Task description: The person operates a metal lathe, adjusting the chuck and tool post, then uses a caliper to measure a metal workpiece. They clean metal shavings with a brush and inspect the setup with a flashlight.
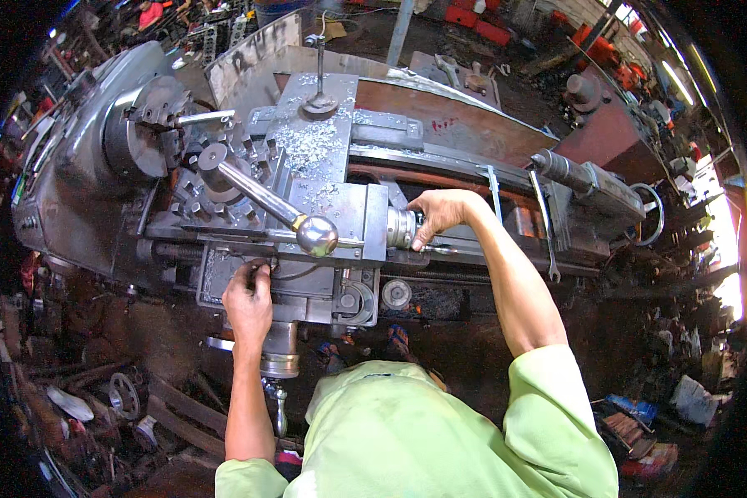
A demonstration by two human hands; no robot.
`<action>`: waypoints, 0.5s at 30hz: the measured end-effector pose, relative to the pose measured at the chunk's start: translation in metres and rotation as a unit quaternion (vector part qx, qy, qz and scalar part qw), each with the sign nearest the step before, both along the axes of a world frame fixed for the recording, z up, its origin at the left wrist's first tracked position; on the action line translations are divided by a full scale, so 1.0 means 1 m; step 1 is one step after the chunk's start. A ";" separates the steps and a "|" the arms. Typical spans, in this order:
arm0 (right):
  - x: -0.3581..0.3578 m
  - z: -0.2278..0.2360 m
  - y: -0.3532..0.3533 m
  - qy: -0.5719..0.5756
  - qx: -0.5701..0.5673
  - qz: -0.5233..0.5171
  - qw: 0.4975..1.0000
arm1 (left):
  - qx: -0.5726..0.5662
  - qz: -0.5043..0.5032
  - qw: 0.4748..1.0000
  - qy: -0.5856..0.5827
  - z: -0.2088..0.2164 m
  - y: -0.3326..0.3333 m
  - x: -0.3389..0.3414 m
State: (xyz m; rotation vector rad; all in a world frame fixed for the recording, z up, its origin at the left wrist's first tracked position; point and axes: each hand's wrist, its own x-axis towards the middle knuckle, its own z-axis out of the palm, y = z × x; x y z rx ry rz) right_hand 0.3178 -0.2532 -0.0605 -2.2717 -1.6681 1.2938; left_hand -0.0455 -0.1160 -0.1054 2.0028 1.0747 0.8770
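A metal lathe lies across the view. My right hand (440, 214) is closed round the far end of the compound slide handwheel (401, 227), behind its graduated collar; a thin handle (442, 250) sticks out below the fingers. Over the left part of the carriage (307, 286), my left hand (249, 300) has its fingertips pinched together; whatever they may hold is hidden. Between the hands, a long lever with a steel ball end (316, 235) rises from the tool post (218, 178). At the left, a workpiece rod (207, 117) projects from the chuck (145, 133).
Metal chips (311, 145) cover the cross slide, where a dial indicator-like upright rod with a round base (319, 106) stands. A wrench (545, 224) and a caliper (494, 192) lie across the bed. The tailstock (585, 183) is at the right. A cross-feed handle (280, 408) hangs near my left forearm.
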 end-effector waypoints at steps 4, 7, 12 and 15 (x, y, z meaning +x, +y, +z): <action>-0.084 -0.028 -0.054 -0.427 0.319 -0.035 0.845 | 0.042 0.011 0.999 -0.019 -0.006 -0.006 0.002; -0.122 -0.024 -0.093 -0.363 0.263 -0.034 0.893 | 0.056 0.019 0.998 0.007 -0.005 -0.009 0.000; -0.058 0.018 -0.053 -0.370 0.324 -0.113 0.863 | 0.047 0.013 0.999 -0.013 0.004 -0.013 -0.002; -0.049 0.017 -0.044 -0.204 0.152 -0.097 0.962 | 0.025 0.000 1.000 0.003 0.007 -0.013 0.000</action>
